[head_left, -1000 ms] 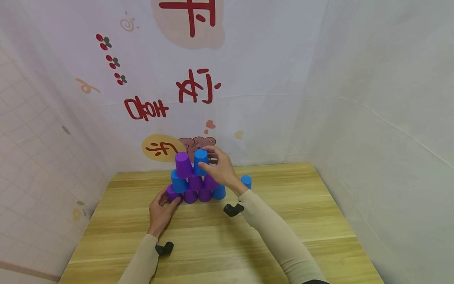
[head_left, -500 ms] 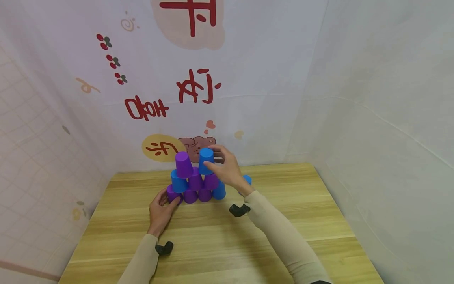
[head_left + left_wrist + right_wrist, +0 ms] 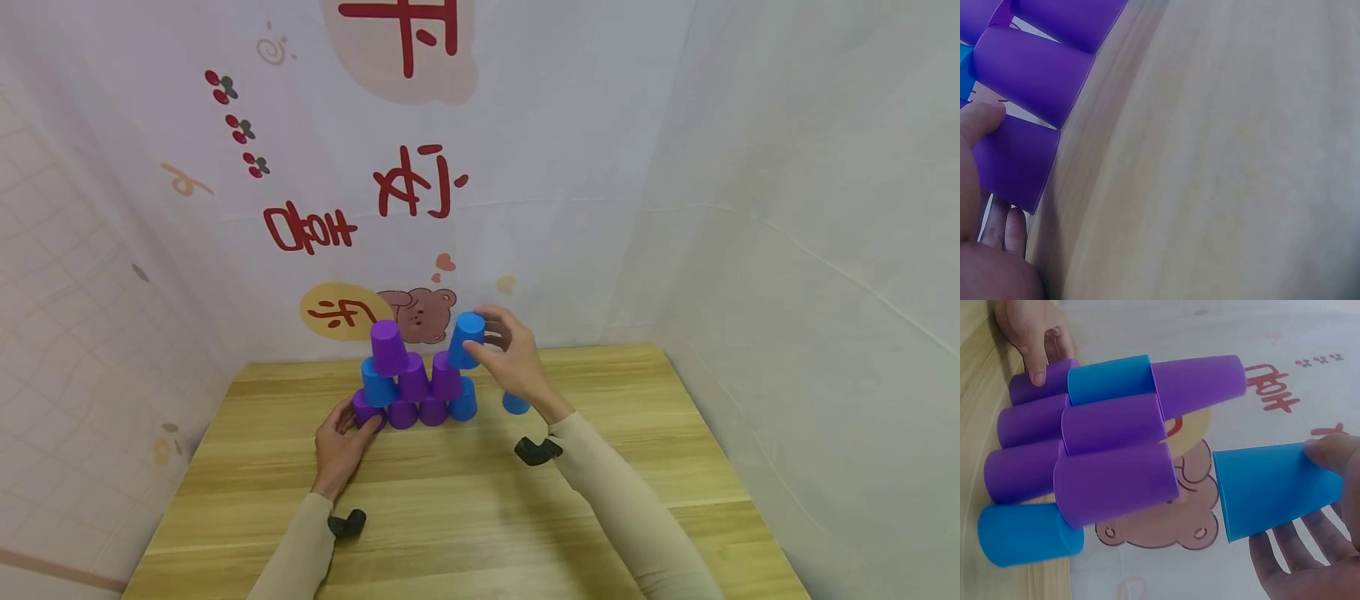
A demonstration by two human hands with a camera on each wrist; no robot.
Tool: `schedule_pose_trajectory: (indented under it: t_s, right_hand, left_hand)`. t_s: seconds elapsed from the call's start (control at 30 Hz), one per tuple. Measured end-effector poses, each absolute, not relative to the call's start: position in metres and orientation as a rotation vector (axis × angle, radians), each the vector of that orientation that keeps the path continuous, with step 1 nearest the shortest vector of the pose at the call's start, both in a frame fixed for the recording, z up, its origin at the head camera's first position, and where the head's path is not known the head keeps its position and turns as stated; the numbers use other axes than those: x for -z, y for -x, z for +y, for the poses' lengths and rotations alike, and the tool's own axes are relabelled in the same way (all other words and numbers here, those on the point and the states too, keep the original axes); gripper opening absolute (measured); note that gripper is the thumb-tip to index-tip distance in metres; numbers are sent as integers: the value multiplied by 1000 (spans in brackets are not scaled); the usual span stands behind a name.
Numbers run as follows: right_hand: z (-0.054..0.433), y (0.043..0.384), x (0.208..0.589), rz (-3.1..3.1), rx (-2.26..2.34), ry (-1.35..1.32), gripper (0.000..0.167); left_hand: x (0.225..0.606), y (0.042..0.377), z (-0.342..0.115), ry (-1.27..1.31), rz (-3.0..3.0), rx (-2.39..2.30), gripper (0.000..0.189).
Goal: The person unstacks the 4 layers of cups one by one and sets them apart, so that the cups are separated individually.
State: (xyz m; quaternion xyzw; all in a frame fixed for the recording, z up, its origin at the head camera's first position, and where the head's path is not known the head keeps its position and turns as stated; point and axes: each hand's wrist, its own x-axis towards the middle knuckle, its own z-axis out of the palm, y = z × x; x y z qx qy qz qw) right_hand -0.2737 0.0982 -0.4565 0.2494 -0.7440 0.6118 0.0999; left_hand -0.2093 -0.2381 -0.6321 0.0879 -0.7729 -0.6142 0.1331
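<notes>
We see the blue cup (image 3: 462, 340) in the air above the right end of the stack (image 3: 413, 382), a gap between them, mouth down, its long axis nearly upright. Our right hand (image 3: 517, 360) is the nearer one, thumb and fingers parted just to the cup's width and pinching it. Our left hand (image 3: 339, 446) grips the purple cup (image 3: 365, 411) at the stack's bottom left. The loose cup (image 3: 516, 405) stands right of the stack.

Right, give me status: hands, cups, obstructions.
Left hand grips bottom-left purple cup. Right hand holds blue cup, apart from cup stack. Stack stands four, three, one. Loose blue cup on table, partly hidden by right hand.
</notes>
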Motion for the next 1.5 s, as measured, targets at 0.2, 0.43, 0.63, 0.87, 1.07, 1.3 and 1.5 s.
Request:
schedule_pose_trajectory:
  t_s: [0.2, 0.43, 0.63, 0.87, 1.07, 1.3, 1.5]
  right_hand:
    - [120, 271, 453, -2172, -1802, -742, 57]
    - [145, 268, 450, -2169, -1764, -709, 57]
    - [167, 265, 457, -2182, -1725, -675, 57]
    - [193, 259, 470, -2197, -1727, -633, 56]
    - [212, 257, 482, -2228, -1727, -579, 57]
    - [225, 256, 497, -2263, -1687, -507, 57]
    - [231, 258, 510, -2280, -1716, -443, 56]
  left_hand:
    - [632, 209, -238, -264, -2251, 1768, 68]
    - [632, 209, -237, -266, -2248, 1767, 68]
    - [633, 208, -237, -264, -2250, 1765, 68]
    - [631, 208, -237, -266, -2265, 1771, 69]
    - [630, 209, -235, -276, -2269, 1771, 69]
    - [632, 210, -234, -290, -2276, 1754, 69]
    - [631, 208, -235, -283, -2271, 1770, 69]
